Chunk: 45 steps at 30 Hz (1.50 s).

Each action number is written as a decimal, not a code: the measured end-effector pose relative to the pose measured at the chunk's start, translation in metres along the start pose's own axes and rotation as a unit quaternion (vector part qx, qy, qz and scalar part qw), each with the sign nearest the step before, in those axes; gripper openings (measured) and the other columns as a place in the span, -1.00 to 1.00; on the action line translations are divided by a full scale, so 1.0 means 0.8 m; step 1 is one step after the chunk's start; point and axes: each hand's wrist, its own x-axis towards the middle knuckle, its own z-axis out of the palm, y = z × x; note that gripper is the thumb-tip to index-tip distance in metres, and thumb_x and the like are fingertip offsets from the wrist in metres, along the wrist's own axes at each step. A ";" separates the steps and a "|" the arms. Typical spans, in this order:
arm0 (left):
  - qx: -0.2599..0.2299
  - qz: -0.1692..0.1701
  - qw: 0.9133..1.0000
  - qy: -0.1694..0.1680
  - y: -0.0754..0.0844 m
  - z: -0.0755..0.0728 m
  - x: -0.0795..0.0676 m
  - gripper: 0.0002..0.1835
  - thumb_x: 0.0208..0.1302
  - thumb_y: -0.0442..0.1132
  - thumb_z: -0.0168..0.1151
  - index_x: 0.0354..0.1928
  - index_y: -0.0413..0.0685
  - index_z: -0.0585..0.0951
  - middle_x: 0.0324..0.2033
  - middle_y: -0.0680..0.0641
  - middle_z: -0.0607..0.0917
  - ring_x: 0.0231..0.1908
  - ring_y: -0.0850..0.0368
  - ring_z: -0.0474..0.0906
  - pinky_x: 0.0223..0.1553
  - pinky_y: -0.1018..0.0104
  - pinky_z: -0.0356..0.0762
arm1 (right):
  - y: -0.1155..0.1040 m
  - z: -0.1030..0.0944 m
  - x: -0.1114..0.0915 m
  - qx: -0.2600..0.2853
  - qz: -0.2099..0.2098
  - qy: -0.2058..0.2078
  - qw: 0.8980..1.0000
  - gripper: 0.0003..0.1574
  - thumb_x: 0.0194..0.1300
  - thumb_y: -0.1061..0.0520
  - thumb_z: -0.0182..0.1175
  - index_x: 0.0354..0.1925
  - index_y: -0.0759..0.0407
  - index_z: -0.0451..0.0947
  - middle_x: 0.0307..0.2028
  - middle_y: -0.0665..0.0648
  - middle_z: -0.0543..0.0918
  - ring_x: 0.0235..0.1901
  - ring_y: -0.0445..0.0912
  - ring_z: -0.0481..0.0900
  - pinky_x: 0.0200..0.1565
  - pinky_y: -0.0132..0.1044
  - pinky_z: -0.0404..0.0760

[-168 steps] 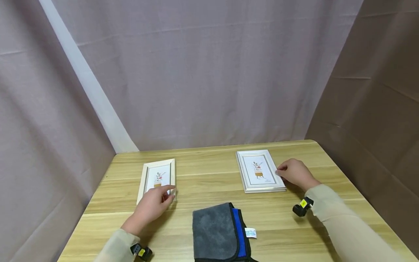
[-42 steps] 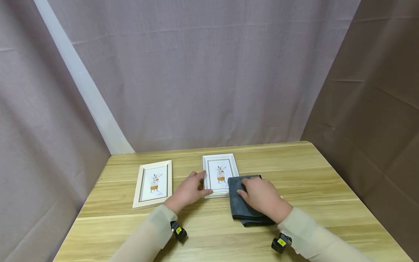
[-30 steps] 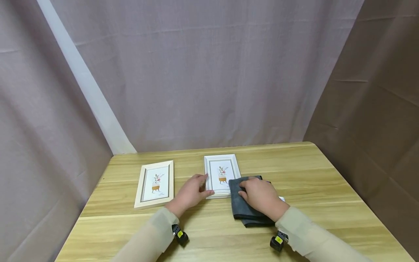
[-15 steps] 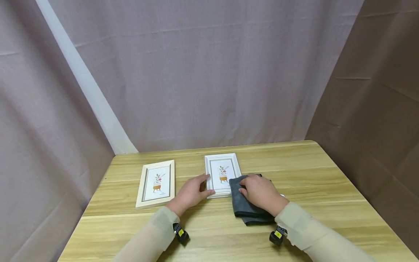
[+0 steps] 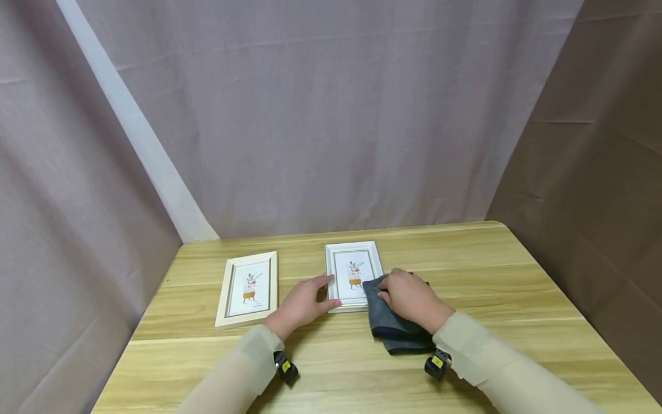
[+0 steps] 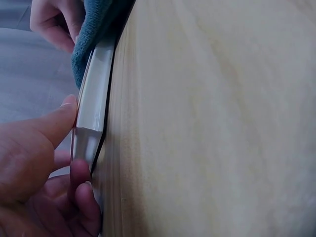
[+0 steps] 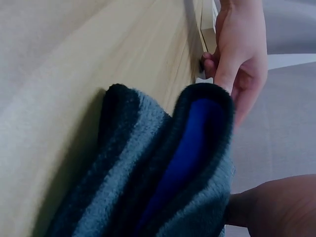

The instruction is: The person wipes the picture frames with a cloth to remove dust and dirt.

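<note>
1. The white frame [image 5: 354, 275] lies face up on the desk [image 5: 336, 368], with its flower picture turned the right way for the person. It sits between the two hands, which lets both reach it.
2. At the white frame's near left corner, the left hand [image 5: 302, 302] grips, forefinger on the left edge and thumb on the near one. This hold probably keeps the frame from sliding under the cloth.
3. The right hand [image 5: 414, 299], at the white frame's right side, pinches the folded grey cloth [image 5: 385, 322]. One end of the cloth covers the white frame's near right corner; the rest hangs down to the right of it and nearer the person. The folds likely give a thick pad that is easy to pinch.
4. The cream frame [image 5: 248, 290] lies to the left of the white frame, well apart, touched by neither hand's fingers; it seems set aside.
5. The left wrist view shows what the head view hides: the white frame's thick side, the cloth drooping over its edge, and the lower fingers curled at the corner.
6. The right wrist view alone looks into the cloth's fold, showing bright blue inside dark edging. The head view alone shows the printed pictures.
</note>
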 end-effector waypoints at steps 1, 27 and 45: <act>0.000 0.000 1.000 -0.001 0.000 -0.001 0.000 -0.23 0.51 0.15 0.44 0.60 -0.04 0.49 0.52 -0.18 0.53 0.52 -0.17 0.44 0.52 -0.05 0.37 | 0.001 0.000 0.002 -0.001 -0.001 -0.001 1.000 -0.81 0.50 0.15 0.44 -0.04 0.22 0.89 -0.21 0.19 0.77 -0.19 0.07 0.73 -0.12 0.04 0.77; 0.013 0.002 1.000 0.004 -0.002 0.002 0.002 -0.31 0.49 0.17 0.45 0.52 0.03 0.60 0.53 -0.18 0.52 0.48 -0.15 0.49 0.48 -0.05 0.43 | 0.021 0.001 0.069 -0.043 -0.005 -0.029 0.999 -0.80 0.59 0.16 0.32 -0.10 0.21 0.85 -0.30 0.18 0.59 -0.33 0.02 0.62 -0.22 -0.01 0.72; 0.010 -0.004 1.000 0.000 0.000 -0.001 0.000 -0.33 0.49 0.17 0.45 0.51 0.05 0.62 0.52 -0.17 0.54 0.49 -0.15 0.49 0.49 -0.06 0.42 | 0.044 0.005 0.111 -0.043 0.033 -0.066 0.996 -0.59 0.68 0.04 0.23 0.30 0.16 0.76 0.13 0.31 0.64 0.01 0.21 0.69 0.07 0.16 0.72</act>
